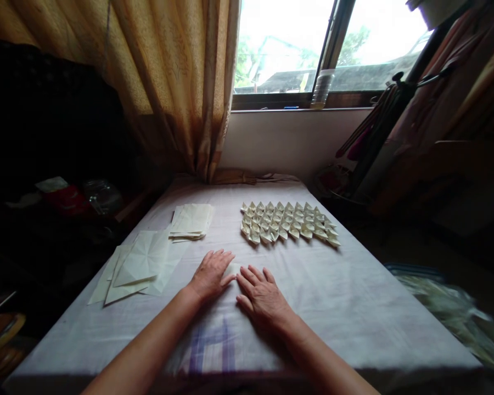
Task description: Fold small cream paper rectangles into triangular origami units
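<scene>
My left hand point(212, 276) lies flat, its fingers stretched forward, palm down on the table. Beside it my right hand point(260, 289) rests with fingers spread, its fingertips close to the left thumb. Between and partly under the hands shows a small piece of pale paper point(233, 269); the hands hide most of it, so its shape cannot be told. Up and to the right stand rows of small folded paper boats point(288, 222). To the left are loose creased paper sheets point(142, 258), and behind them a neater stack of paper squares point(190, 220).
A white cloth with a purple stripe covers the table point(354, 323). A yellow curtain point(177, 82) hangs down to its far left end. A clear plastic jar point(323, 89) stands on the window sill. At the right, below the table edge, lie plastic bags point(456, 307).
</scene>
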`<action>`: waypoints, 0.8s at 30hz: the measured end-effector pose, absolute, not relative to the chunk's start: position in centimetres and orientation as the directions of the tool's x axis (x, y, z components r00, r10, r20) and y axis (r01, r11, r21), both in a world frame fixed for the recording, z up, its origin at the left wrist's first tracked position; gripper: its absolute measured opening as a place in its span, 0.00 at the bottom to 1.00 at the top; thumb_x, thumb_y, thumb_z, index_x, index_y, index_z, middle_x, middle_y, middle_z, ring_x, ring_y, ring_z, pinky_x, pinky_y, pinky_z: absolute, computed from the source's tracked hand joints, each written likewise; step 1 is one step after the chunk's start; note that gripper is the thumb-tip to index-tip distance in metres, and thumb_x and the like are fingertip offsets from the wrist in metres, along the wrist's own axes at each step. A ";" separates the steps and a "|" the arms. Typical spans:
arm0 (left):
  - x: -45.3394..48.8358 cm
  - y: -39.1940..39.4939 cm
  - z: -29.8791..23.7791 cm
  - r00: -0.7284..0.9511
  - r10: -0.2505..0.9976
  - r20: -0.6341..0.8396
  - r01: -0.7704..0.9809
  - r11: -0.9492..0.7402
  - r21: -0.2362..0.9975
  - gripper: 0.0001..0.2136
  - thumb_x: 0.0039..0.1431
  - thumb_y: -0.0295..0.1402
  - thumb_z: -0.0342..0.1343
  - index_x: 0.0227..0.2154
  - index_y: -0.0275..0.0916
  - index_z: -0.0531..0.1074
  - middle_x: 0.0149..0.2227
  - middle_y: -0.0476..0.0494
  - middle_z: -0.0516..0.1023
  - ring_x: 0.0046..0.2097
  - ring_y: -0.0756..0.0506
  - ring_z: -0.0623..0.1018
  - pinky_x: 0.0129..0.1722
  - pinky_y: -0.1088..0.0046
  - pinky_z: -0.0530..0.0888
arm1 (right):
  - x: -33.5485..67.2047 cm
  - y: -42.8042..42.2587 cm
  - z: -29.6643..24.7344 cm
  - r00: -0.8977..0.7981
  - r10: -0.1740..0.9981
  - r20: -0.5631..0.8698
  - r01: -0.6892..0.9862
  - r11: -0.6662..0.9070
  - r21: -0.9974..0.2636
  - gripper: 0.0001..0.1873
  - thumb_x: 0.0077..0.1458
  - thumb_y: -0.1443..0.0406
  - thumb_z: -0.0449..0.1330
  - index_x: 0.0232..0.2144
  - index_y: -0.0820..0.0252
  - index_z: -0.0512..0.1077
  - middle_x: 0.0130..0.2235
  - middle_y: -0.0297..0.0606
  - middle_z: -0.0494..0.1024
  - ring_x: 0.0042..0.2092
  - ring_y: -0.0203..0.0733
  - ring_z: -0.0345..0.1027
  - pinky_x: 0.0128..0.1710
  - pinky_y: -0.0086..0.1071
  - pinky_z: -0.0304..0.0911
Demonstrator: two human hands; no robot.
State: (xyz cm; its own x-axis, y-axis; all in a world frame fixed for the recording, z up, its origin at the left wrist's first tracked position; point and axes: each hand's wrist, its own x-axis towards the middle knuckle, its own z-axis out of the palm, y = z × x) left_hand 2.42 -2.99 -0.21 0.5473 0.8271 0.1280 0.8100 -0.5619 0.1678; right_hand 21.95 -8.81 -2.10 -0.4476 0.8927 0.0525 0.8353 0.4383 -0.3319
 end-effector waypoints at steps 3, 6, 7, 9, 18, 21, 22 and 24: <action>3.1 -2.2 -0.3 0.562 0.823 0.086 0.802 -0.567 0.189 0.25 0.60 0.40 0.56 0.58 0.38 0.64 0.57 0.36 0.72 0.59 0.38 0.69 0.62 0.56 0.60 | 21.9 -9.0 -2.1 -0.427 0.901 0.078 0.838 0.427 -0.340 0.28 0.64 0.51 0.49 0.63 0.51 0.60 0.66 0.40 0.57 0.67 0.51 0.47 0.64 0.53 0.39; 3.2 -1.8 -0.1 0.583 0.810 0.060 0.788 -0.582 0.201 0.26 0.58 0.40 0.58 0.58 0.39 0.65 0.54 0.38 0.74 0.55 0.39 0.72 0.58 0.61 0.65 | 22.0 -9.2 -2.0 -0.415 0.904 0.103 0.842 0.424 -0.334 0.27 0.64 0.52 0.50 0.62 0.52 0.61 0.66 0.41 0.59 0.67 0.51 0.49 0.64 0.52 0.41; 3.1 -1.7 0.1 0.590 0.806 0.053 0.784 -0.587 0.203 0.26 0.57 0.40 0.59 0.58 0.39 0.65 0.52 0.38 0.75 0.55 0.39 0.72 0.57 0.61 0.66 | 22.0 -9.2 -1.9 -0.412 0.905 0.110 0.843 0.424 -0.331 0.26 0.64 0.53 0.50 0.61 0.52 0.62 0.66 0.42 0.59 0.66 0.52 0.49 0.64 0.52 0.41; 3.1 -1.5 0.4 0.603 0.797 0.040 0.776 -0.597 0.204 0.25 0.56 0.39 0.60 0.56 0.41 0.67 0.50 0.39 0.75 0.53 0.39 0.73 0.55 0.62 0.68 | 22.1 -9.3 -1.8 -0.410 0.904 0.119 0.845 0.425 -0.324 0.26 0.64 0.53 0.51 0.61 0.53 0.63 0.65 0.42 0.60 0.66 0.52 0.51 0.63 0.51 0.43; 3.2 -1.2 0.8 0.663 0.745 0.072 0.726 -0.664 0.181 0.14 0.55 0.36 0.62 0.44 0.41 0.72 0.47 0.43 0.75 0.49 0.41 0.73 0.50 0.64 0.69 | 22.2 -9.4 -1.8 -0.407 0.893 0.193 0.838 0.449 -0.312 0.21 0.63 0.57 0.53 0.57 0.53 0.66 0.62 0.42 0.65 0.63 0.53 0.56 0.61 0.51 0.48; 3.4 -1.7 1.0 0.666 0.736 0.117 0.720 -0.676 0.157 0.16 0.54 0.35 0.63 0.44 0.40 0.70 0.47 0.43 0.75 0.50 0.41 0.72 0.51 0.63 0.68 | 22.4 -9.2 -2.3 -0.379 0.894 0.238 0.835 0.441 -0.329 0.22 0.62 0.60 0.55 0.57 0.58 0.66 0.59 0.44 0.70 0.60 0.53 0.60 0.60 0.49 0.52; 3.5 -1.9 1.1 0.666 0.734 0.137 0.719 -0.679 0.146 0.16 0.53 0.34 0.63 0.44 0.40 0.69 0.47 0.43 0.75 0.50 0.41 0.72 0.51 0.63 0.68 | 22.4 -9.1 -2.5 -0.364 0.895 0.259 0.835 0.437 -0.334 0.22 0.61 0.62 0.55 0.56 0.60 0.66 0.57 0.46 0.71 0.59 0.52 0.61 0.59 0.48 0.54; 3.6 -2.4 1.2 0.662 0.728 0.177 0.719 -0.684 0.124 0.15 0.54 0.33 0.62 0.44 0.40 0.69 0.46 0.43 0.75 0.50 0.41 0.71 0.51 0.62 0.67 | 22.5 -9.0 -2.9 -0.339 0.891 0.303 0.834 0.433 -0.341 0.22 0.60 0.64 0.55 0.55 0.64 0.67 0.54 0.48 0.74 0.57 0.51 0.64 0.58 0.46 0.58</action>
State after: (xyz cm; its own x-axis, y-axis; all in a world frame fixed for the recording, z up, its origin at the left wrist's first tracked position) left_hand 3.60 -2.35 1.16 0.6618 0.7284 0.1772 0.7192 -0.6836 0.1243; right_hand 22.50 -8.95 -2.92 -0.3387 0.8909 0.3027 0.8344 0.4331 -0.3410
